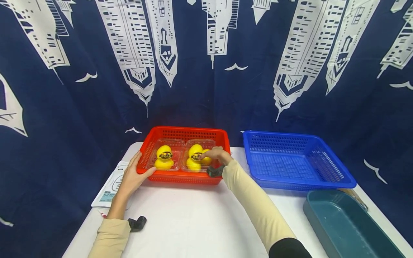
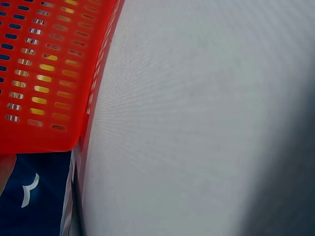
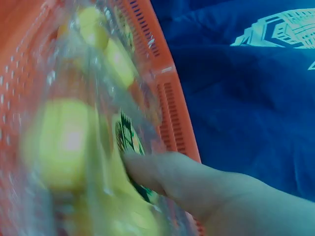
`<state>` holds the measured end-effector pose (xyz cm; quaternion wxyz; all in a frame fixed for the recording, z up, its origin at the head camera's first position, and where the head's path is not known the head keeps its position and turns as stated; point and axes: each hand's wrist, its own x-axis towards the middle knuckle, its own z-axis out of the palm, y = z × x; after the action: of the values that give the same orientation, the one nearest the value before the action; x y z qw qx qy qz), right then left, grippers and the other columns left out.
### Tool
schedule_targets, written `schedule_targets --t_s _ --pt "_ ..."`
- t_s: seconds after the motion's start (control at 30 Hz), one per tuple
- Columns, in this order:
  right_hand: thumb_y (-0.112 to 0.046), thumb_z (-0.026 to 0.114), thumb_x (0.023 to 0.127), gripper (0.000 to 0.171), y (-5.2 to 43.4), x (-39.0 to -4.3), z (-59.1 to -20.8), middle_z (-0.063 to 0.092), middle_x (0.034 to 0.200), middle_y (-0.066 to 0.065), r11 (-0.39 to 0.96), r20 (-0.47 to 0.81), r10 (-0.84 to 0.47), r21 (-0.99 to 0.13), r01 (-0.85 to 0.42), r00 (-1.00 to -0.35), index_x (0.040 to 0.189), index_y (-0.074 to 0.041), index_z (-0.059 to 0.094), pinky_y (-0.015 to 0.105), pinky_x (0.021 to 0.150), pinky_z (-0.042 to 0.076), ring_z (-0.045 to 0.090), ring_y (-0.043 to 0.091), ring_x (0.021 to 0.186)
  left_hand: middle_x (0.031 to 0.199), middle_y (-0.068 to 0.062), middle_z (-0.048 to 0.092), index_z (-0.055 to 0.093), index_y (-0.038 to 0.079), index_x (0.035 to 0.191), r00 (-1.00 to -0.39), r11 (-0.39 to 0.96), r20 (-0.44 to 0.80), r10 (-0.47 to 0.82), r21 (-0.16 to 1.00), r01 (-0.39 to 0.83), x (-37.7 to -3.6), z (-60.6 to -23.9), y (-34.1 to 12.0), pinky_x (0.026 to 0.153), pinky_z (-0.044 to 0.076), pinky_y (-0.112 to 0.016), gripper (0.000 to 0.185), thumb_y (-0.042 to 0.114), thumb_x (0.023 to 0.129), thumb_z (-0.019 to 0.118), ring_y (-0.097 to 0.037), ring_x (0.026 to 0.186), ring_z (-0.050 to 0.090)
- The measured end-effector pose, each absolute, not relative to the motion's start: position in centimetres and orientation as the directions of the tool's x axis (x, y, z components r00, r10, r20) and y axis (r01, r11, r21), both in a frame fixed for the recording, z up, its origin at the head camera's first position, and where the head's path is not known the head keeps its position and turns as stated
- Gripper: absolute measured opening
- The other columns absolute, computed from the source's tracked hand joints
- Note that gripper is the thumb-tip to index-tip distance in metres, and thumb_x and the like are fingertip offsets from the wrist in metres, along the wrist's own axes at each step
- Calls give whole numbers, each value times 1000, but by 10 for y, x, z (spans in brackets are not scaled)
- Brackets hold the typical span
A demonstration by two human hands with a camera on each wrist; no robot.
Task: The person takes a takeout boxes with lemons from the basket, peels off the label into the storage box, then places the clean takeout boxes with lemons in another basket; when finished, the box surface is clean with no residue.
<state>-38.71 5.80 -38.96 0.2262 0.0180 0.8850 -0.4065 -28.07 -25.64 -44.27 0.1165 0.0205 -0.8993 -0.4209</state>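
Clear plastic clamshell [image 1: 197, 158] of yellow fruit: right hand [image 1: 217, 154] grips it, left hand [image 1: 133, 175] flat.

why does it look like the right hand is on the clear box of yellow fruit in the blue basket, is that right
Not quite: the right hand rests on the clear box of yellow fruit in the red basket, not the blue basket, which holds nothing visible. The head view shows it.

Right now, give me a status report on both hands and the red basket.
Left hand braces red basket corner. Right hand on right clear box of yellow fruit. Second box alongside. Nothing blocking.
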Motion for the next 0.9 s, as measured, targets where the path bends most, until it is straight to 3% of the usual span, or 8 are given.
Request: schedule_targets --t_s 0.2,0.3,0.4,0.43,0.5,0.57,0.73,0.9 --pt "-31 69 78 111 57 -382 -387 0 157 20 534 -413 -192 -805 259 -890 149 5 -8 47 123 23 31 35 138 163 -13 18 19 7 156 -970 642 206 -127 763 77 -279 -438 -257 118 19 -64 97 49 84 69 -39 148 21" --pt "-27 64 80 105 59 -379 -384 45 130 23 506 -416 -210 -820 266 -885 149 5 -10 37 101 50 58 28 106 163 -13 18 18 7 156 -971 644 200 -128 761 72 -280 -438 -257 118 19 -64 97 50 84 68 -39 148 21" --pt "-28 60 83 106 61 -376 -381 47 127 22 522 -431 -223 -810 266 -874 149 4 -16 38 98 51 60 28 97 164 -13 17 18 8 156 -973 643 193 -128 763 66 -279 -439 -257 118 20 -65 97 49 84 68 -39 148 20" --pt "-29 59 83 105 62 -375 -380 47 127 22 531 -430 -219 -805 262 -876 150 4 -14 38 99 50 60 29 99 164 -13 17 18 8 156 -973 643 191 -128 763 65 -279 -440 -257 118 20 -65 97 48 85 68 -39 148 20" --pt "-29 60 83 104 63 -373 -380 14 154 21 527 -421 -213 -809 259 -882 151 3 -10 48 119 31 40 34 133 164 -13 17 18 8 156 -974 645 189 -127 762 64 -279 -440 -256 118 20 -65 96 48 85 68 -39 148 20" --pt "-28 62 82 93 64 -373 -380 4 161 17 507 -401 -218 -826 248 -890 152 5 9 51 123 22 23 35 145 164 -13 17 17 8 156 -974 648 188 -126 759 63 -280 -440 -256 117 20 -66 97 49 84 68 -39 148 20" --pt "-28 65 83 46 65 -375 -381 51 116 10 490 -342 -229 -849 196 -911 117 1 53 43 101 50 55 26 103 164 -12 17 18 8 156 -972 651 198 -126 756 70 -281 -440 -256 118 20 -65 96 49 85 68 -39 148 20" --pt "-28 66 84 25 68 -373 -378 42 80 1 492 -339 -246 -851 184 -908 88 -9 50 36 78 58 53 17 69 164 -13 16 17 7 156 -975 642 187 -121 764 67 -280 -440 -255 118 19 -65 97 49 85 68 -39 149 19"
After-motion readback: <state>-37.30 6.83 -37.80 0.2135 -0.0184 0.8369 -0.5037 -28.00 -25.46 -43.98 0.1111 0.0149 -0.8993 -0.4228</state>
